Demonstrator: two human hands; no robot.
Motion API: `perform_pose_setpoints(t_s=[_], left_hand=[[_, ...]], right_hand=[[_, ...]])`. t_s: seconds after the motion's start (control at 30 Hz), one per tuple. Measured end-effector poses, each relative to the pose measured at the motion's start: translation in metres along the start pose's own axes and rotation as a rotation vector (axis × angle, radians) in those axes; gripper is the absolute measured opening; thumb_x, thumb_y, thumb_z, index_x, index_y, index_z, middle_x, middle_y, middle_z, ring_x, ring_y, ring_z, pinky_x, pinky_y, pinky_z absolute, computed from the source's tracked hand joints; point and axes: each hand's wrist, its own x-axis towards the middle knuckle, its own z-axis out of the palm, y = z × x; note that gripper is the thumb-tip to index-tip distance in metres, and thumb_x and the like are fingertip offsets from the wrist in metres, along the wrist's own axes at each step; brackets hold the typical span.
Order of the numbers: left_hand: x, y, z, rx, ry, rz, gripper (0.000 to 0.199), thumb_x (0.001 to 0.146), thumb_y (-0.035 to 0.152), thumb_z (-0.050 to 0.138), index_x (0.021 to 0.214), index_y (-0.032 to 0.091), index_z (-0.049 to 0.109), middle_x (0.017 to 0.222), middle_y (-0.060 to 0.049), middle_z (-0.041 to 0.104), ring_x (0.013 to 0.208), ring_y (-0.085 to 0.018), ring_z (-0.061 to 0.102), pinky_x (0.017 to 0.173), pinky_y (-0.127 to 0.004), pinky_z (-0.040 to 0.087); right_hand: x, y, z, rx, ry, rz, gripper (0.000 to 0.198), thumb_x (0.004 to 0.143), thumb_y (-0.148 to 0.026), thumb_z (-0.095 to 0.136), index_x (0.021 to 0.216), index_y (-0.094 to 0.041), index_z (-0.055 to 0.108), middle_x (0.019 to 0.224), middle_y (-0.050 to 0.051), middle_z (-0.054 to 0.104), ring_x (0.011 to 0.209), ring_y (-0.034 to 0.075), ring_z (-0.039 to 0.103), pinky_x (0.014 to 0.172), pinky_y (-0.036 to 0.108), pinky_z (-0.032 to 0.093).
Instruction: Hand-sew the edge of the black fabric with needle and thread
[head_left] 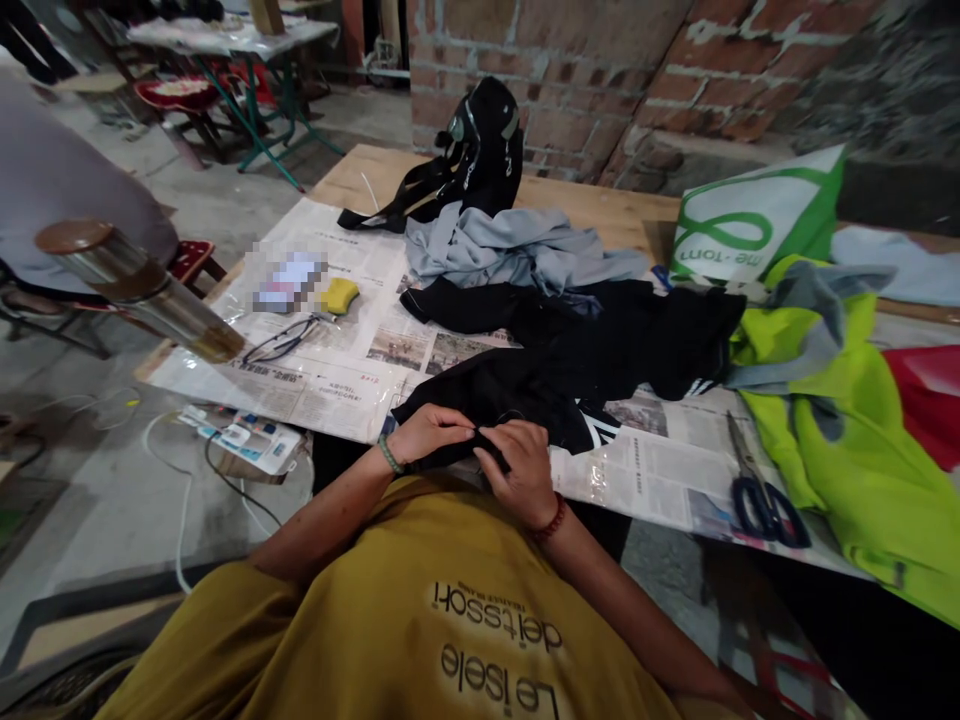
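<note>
A black garment (pixel 622 335) with white stripes is spread over the table and hangs toward my lap at the front edge. My left hand (pixel 429 437) pinches its near edge between thumb and fingertips. Close beside it, my right hand (pixel 519 468) is closed on the same edge, its fingers bent and the thumb tip near the left one. The two hands almost meet. Anything as small as a needle between the fingertips is too small to make out. Dark-handled scissors (pixel 761 500) lie to the right, apart from both hands.
Newspaper (pixel 345 385) under clear plastic covers the table. Glasses (pixel 283 340), a yellow object (pixel 340 296) and a tall flask (pixel 161 300) stand or lie left. Behind are grey cloth (pixel 510 245) and a black bag (pixel 487 150). A lime garment (pixel 877 440) and white-green bag (pixel 757 215) are right.
</note>
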Motion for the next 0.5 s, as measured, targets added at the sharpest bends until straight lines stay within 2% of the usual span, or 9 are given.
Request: perform_pose_setpoints(t_s=[0.17,0.33,0.5], left_hand=[[-0.002,0.000,0.002,0.080,-0.027,0.051,0.021,0.073,0.028,0.062,0.082,0.011,0.071,0.076,-0.003,0.070,0.068,-0.011,0.059,0.067,-0.021,0.046],[-0.003,0.001,0.003,0.167,-0.040,0.132,0.020,0.075,0.027,0.060,0.081,0.011,0.070,0.075,-0.003,0.068,0.067,-0.010,0.058,0.065,-0.020,0.045],[-0.003,0.001,0.003,0.226,-0.026,0.188,0.019,0.076,0.027,0.060,0.081,0.011,0.069,0.075,-0.003,0.068,0.067,-0.010,0.058,0.064,-0.019,0.045]], right_hand=[[0.002,0.002,0.009,0.060,-0.029,0.024,0.011,0.083,-0.018,0.056,0.092,-0.023,0.061,0.079,0.002,0.065,0.080,0.017,0.055,0.075,0.036,0.038],[-0.001,0.005,0.013,0.106,-0.036,0.087,0.007,0.084,-0.018,0.053,0.087,-0.021,0.059,0.079,0.003,0.064,0.078,0.017,0.056,0.074,0.035,0.039],[-0.004,0.008,0.013,0.107,-0.042,0.090,0.006,0.084,-0.018,0.053,0.086,-0.020,0.058,0.080,0.004,0.063,0.079,0.017,0.056,0.075,0.034,0.039]])
